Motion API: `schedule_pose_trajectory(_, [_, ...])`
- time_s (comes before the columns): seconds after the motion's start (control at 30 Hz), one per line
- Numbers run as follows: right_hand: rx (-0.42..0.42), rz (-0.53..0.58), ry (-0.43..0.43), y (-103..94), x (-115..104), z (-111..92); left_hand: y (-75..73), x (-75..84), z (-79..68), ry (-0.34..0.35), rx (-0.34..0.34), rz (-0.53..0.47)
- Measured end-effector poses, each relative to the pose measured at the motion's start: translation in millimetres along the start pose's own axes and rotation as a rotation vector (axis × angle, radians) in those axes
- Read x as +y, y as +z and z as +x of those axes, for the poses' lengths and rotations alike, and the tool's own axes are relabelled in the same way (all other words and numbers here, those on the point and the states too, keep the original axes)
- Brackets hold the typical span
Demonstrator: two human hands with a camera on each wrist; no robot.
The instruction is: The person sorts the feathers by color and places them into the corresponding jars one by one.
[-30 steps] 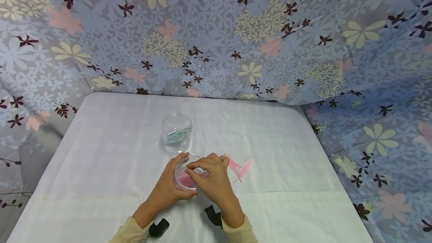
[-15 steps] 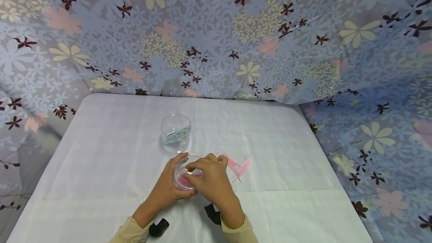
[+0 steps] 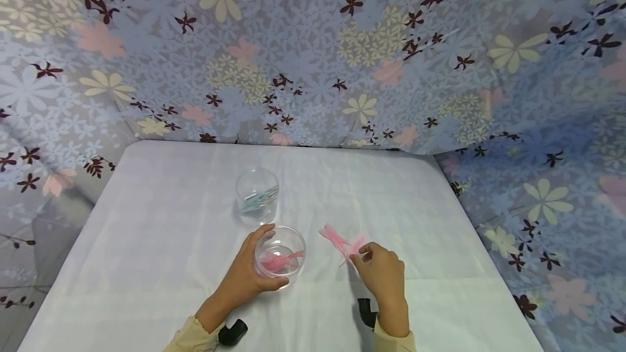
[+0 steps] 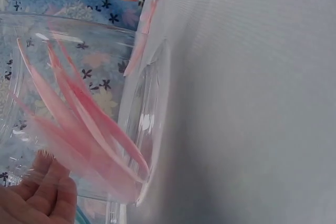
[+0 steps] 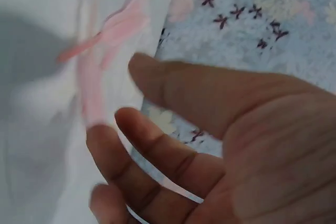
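My left hand [image 3: 249, 270] grips a clear round cup [image 3: 296, 232] around its side, the thumb in front and fingers behind. Several pink feathers [image 3: 281, 261] lean inside that cup; the left wrist view shows these feathers [image 4: 86, 124] through the clear wall. More pink feathers [image 3: 337, 239] lie crossed on the cloth to the right. Over them is my right hand [image 3: 383, 273], its thumb and index finger near a feather. In the right wrist view a gap parts the thumb from the fingers [image 5: 152, 140], with the loose feathers [image 5: 123, 22] beyond them.
Behind the held cup stands a second clear cup [image 3: 257, 178] with blue-green feathers [image 3: 261, 198] in it. A white cloth [image 3: 171, 232] covers the table. Floral fabric [image 3: 313, 58] hangs along the back and sides. Black straps [image 3: 233, 332] show at both wrists.
My right hand has left the cup's mouth and moved right to the loose feathers on the cloth. The left hand still holds the cup, with pink feathers lying in it.
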State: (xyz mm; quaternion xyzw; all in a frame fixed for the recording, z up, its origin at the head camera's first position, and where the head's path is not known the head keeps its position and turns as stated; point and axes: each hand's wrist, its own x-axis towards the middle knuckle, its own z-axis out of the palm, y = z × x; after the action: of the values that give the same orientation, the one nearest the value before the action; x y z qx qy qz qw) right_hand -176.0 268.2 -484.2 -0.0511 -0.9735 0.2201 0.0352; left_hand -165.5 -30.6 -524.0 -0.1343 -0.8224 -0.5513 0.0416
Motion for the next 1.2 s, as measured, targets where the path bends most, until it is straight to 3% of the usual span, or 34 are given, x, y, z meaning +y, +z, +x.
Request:
schedule_pose_trajectory(0.37, [-0.056,0.084,0.048,14.3,12.1,0.6,1.3,-1.1,-2.1,-0.011,-0.011,0.002])
schedule_pose_trajectory(1.2, [-0.040,0.044,-0.064,23.4,6.6,1.0,-0.8,-0.3,-0.7,0.012,-0.005,0.016])
